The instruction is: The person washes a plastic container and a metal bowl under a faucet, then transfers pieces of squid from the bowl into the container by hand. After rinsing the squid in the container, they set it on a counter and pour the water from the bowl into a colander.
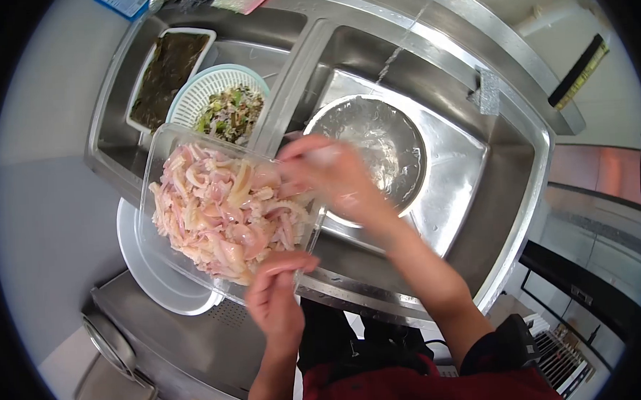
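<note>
A clear plastic container [162,146] full of pale pink sliced meat strips [224,211] is held over the edge of a steel double sink. My left hand [276,295] grips its near corner from below. My right hand [330,178] rests on its right rim, fingers touching the meat. Right of the container, in the right sink basin, sits a steel bowl [382,144] with water under a thin running stream.
In the left basin [119,101] are a white tray of dark greens [168,71] and a pale green colander [223,97] of chopped vegetables. A clear lid or tray [152,272] lies below the container. A steel pot [108,338] stands at the lower left.
</note>
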Demonstrator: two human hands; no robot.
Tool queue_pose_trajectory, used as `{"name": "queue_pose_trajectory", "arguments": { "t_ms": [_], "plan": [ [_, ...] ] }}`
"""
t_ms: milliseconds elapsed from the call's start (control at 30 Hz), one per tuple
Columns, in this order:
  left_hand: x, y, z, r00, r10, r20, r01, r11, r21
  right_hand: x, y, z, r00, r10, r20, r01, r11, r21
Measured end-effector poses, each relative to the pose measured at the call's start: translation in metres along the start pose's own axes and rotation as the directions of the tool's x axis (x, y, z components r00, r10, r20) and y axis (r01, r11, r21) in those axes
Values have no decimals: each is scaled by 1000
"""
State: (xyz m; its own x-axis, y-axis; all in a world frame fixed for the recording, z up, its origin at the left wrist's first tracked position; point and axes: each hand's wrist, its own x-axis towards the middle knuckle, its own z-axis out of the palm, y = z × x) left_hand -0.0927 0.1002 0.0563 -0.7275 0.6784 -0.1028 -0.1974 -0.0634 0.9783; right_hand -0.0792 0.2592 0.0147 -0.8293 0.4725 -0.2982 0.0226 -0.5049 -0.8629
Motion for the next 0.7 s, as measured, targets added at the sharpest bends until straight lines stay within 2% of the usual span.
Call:
{"name": "queue_pose_trajectory", "arguments": {
  "t_ms": [33, 67, 100, 133, 200, 233, 267, 300, 333, 367, 400, 433, 467, 500, 533, 600, 633, 667, 700],
  "plan": [
    [0, 7, 1, 990, 114, -87, -117, 993, -21, 1, 0, 27, 994, -30, 103, 42, 992, -117],
    [1, 13, 4, 967, 195, -163, -205, 977, -50, 5, 18, 51, 945, -258, 199, 309, 904, -296],
    [0, 19, 4, 960, 223, -170, -242, 965, -97, 4, 21, 65, 836, -436, 334, 547, 716, -434],
    [-1, 24, 3, 951, 252, -182, -279, 950, -141, -2, 23, 65, 840, -437, 322, 541, 717, -440],
    [-3, 28, 3, 958, 245, -149, -269, 949, -166, -12, 18, 61, 924, -275, 265, 382, 652, -655],
    [-5, 28, 2, 961, 243, -128, -264, 946, -187, -13, 10, 42, 939, -265, 220, 340, 818, -464],
    [-6, 25, 2, 962, 240, -129, -262, 946, -191, -13, 13, 17, 974, -219, 62, 225, 888, -401],
    [-9, 19, 4, 981, 163, -107, -178, 973, -147, -12, 21, -11, 984, -152, -92, 116, 941, -317],
    [-12, 12, 6, 993, 82, -88, -91, 991, -100, -9, 26, -43, 935, -306, -180, 188, 858, -478],
    [-13, -2, 8, 1000, -10, 13, 10, 1000, 25, -2, 47, -80, 904, -332, -269, 137, 823, -552],
    [-13, -21, 12, 988, -114, 103, 96, 982, 160, -3, 48, -107, 918, -219, -330, -16, 811, -585],
    [-10, -37, 23, 954, -203, 219, 135, 947, 291, 0, 60, -130, 920, -215, -329, -18, 813, -582],
    [-5, -55, 37, 898, -304, 318, 153, 894, 422, 4, 78, -150, 937, -212, -276, -53, 696, -716],
    [-4, -82, 48, 907, -248, 339, 28, 842, 540, 6, 91, -161, 953, -204, -224, -76, 555, -828],
    [0, -110, 55, 909, -192, 370, -99, 762, 640, 8, 99, -160, 953, -205, -224, -74, 559, -826],
    [20, -158, 61, 944, -91, 317, -206, 591, 780, 12, 114, -148, 964, -145, -225, -203, 149, -968],
    [34, -176, 61, 959, -44, 280, -226, 478, 849, 16, 117, -149, 977, -53, -204, -198, 106, -975],
    [49, -190, 59, 969, 9, 248, -235, 358, 904, 22, 124, -150, 977, -57, -205, -197, 111, -974],
    [59, -197, 59, 968, 7, 251, -237, 353, 905, 27, 134, -150, 978, -75, -195, -194, 32, -981]
  ]
}}
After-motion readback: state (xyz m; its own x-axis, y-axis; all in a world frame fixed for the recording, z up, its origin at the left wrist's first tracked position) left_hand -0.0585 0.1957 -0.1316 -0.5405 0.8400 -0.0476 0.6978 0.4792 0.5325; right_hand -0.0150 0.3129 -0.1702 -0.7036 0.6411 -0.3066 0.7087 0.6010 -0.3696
